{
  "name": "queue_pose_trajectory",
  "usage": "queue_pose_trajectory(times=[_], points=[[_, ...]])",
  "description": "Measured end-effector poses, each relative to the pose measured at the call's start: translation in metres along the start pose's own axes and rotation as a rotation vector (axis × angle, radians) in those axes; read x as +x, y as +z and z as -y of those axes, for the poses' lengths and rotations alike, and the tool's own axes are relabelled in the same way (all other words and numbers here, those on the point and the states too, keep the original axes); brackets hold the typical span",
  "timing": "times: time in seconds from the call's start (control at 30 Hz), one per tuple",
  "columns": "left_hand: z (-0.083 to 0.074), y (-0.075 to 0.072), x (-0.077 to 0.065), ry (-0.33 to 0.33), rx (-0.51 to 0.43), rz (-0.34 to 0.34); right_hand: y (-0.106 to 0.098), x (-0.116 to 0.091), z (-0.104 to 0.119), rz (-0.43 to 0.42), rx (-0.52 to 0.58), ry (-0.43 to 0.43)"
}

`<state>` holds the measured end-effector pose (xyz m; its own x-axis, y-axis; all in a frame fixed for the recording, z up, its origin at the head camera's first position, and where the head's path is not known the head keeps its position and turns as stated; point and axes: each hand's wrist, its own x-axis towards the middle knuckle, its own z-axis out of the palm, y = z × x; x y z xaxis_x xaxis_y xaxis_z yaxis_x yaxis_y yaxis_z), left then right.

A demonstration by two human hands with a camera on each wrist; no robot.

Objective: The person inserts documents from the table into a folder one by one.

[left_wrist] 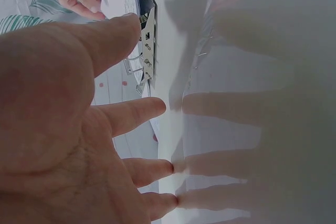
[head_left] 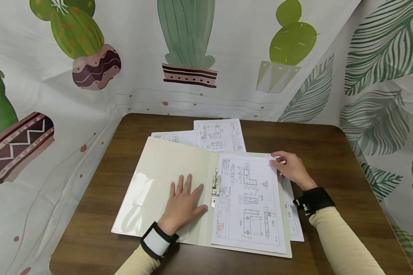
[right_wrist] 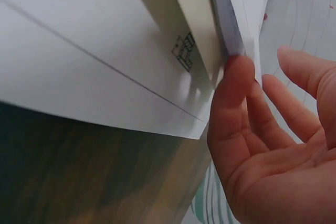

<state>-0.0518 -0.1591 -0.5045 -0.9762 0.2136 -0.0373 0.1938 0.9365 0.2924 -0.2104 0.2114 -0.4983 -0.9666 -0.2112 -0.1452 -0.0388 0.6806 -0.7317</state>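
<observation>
A cream file folder lies spread open on the table, a metal clip along its spine. On its right side rests a stack of printed technical drawings. My left hand has its fingers spread over the bare left cover. In the left wrist view the left fingertips meet the glossy cover. At the stack's top right corner is my right hand. Close up, a bent right finger touches the edge of the stack, while the thumb stands apart from it.
More drawing sheets lie beyond the folder's top edge. Another sheet sticks out from under its right side. The brown wooden table meets a patterned curtain at the back and sides.
</observation>
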Motion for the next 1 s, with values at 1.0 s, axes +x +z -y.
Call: queue_pose_trajectory(times=[1.0], points=[[-0.001, 0.003, -0.002, -0.006, -0.008, -0.003, 0.015, -0.008, -0.009, -0.099, -0.071, -0.08]])
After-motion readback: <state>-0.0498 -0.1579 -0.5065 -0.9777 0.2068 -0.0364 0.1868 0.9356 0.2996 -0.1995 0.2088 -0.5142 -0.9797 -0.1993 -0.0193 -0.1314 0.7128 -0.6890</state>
